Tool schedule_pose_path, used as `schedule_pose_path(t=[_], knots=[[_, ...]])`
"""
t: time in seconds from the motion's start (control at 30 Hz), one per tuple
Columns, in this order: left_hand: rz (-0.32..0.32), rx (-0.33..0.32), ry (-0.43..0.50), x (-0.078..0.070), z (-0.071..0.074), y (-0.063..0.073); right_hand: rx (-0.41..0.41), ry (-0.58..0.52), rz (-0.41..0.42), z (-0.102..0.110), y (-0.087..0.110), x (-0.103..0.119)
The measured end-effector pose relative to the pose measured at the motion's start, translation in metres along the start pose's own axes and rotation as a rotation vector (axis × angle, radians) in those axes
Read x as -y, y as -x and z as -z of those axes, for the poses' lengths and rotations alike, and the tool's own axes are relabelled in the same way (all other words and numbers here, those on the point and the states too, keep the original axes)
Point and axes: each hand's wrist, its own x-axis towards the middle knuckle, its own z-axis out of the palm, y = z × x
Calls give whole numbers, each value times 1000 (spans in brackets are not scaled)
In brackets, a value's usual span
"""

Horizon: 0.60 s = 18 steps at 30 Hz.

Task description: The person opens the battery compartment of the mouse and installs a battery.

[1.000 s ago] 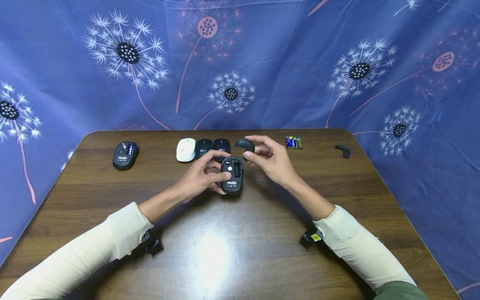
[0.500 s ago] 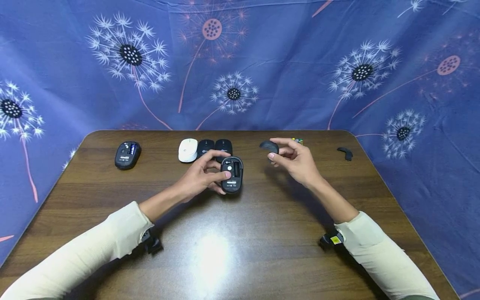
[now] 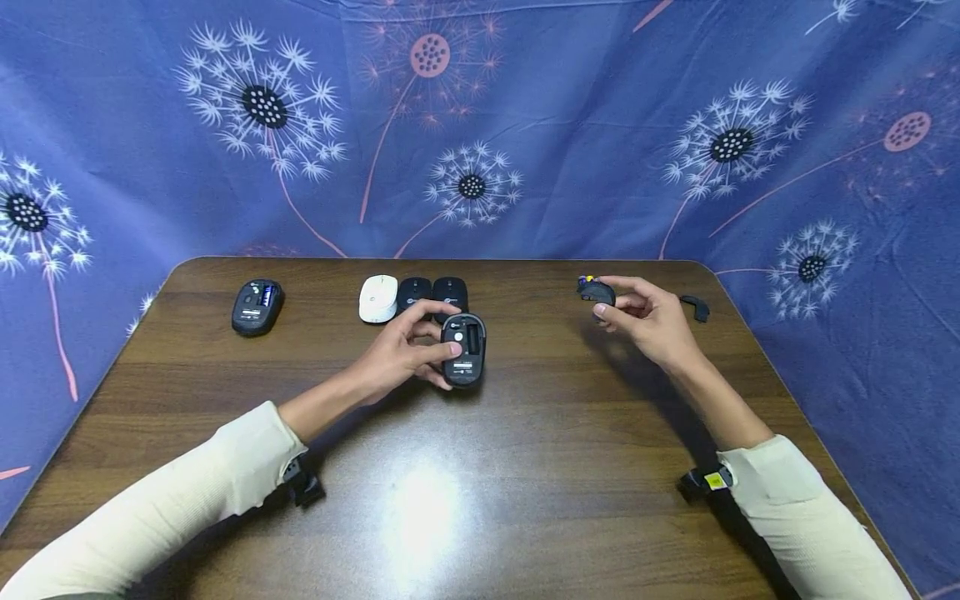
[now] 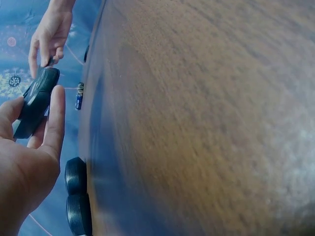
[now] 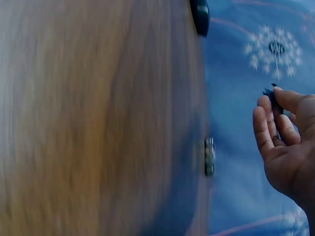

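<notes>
My left hand grips a black computer mouse with its underside turned toward me. The battery compartment of that mouse is uncovered and looks vacant. Over at the right, my right hand pinches a curved black battery cover between thumb and fingers, above the table. Behind this cover several small batteries are mostly hidden in the head view; the right wrist view shows the batteries lying on the table, apart from the hand.
A second black mouse lies upside down at the far left, a blue battery in its bay. A white mouse and two black mice stand in a row at the back. Another black cover lies by the right edge of the brown table.
My right hand has moved right with the battery cover, away from the mouse and over toward the batteries. The left hand keeps holding the mouse in the same place.
</notes>
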Motion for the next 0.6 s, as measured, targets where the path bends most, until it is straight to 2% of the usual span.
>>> schedule_pose_path(t=[0.2, 0.43, 0.6], knots=[[6, 2, -1, 2, 3, 1, -58, 165, -131, 31, 0, -18], [-13, -13, 7, 0, 4, 3, -96, 167, -232, 59, 2, -42], [1, -19, 8, 0, 5, 4, -68, 183, -286, 77, 7, -49]])
